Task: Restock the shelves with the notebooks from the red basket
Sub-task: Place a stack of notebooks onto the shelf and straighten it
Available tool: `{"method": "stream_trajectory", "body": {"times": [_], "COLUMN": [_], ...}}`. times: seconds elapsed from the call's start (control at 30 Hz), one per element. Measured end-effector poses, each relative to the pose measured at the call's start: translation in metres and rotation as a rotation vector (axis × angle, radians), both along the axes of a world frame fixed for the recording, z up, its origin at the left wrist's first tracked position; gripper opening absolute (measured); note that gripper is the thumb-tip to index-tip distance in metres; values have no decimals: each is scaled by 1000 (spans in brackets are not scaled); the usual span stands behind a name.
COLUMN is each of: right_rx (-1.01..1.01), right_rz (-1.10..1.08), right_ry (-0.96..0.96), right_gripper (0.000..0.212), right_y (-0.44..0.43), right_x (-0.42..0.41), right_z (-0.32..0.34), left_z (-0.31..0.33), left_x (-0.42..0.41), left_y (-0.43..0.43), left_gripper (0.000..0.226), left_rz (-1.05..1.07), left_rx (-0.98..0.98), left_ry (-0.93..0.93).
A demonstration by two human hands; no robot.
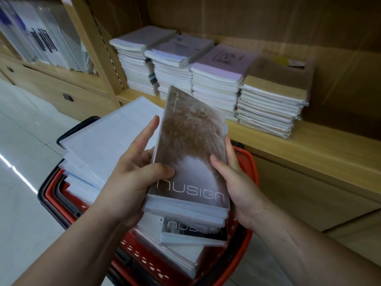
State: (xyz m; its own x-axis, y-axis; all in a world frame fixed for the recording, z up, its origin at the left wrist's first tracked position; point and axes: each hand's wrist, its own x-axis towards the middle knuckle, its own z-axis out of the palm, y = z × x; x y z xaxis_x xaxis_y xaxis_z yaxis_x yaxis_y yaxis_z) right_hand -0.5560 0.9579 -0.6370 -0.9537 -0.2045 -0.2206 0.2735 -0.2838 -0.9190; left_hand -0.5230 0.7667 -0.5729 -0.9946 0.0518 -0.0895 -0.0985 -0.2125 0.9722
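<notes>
My left hand (136,178) and right hand (233,178) clamp notebook stack (189,153) from both sides, above red basket (245,234); shelf (309,145) stacks just beyond.

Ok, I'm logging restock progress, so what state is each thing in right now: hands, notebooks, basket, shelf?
left hand: gripping the left edge of the held notebooks, thumb on the cover
right hand: gripping their right edge
held notebooks: small wrapped stack, lifted above the basket, tilted toward the shelf
red basket: still loaded with more notebooks and white pads
shelf: four stacks at its left, bare board at its right
</notes>
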Motion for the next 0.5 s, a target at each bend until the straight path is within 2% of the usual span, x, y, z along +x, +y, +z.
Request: {"method": "stream_trajectory", "body": {"times": [0.07,0.23,0.5], "right_rx": [-1,12,59], "right_rz": [0,4,-88], "right_ry": [-3,-14,176], "right_gripper": [76,73,77], "right_y": [-2,-7,10], "right_x": [0,2,1], "right_z": [-5,-8,22], "left_z": [-5,-6,10], "left_x": [0,-4,-10], "left_y": [0,-4,-3], "left_gripper": [100,91,90], "left_rz": [3,1,-48], "left_rx": [13,40,101], "left_ry": [-37,-72,36]}}
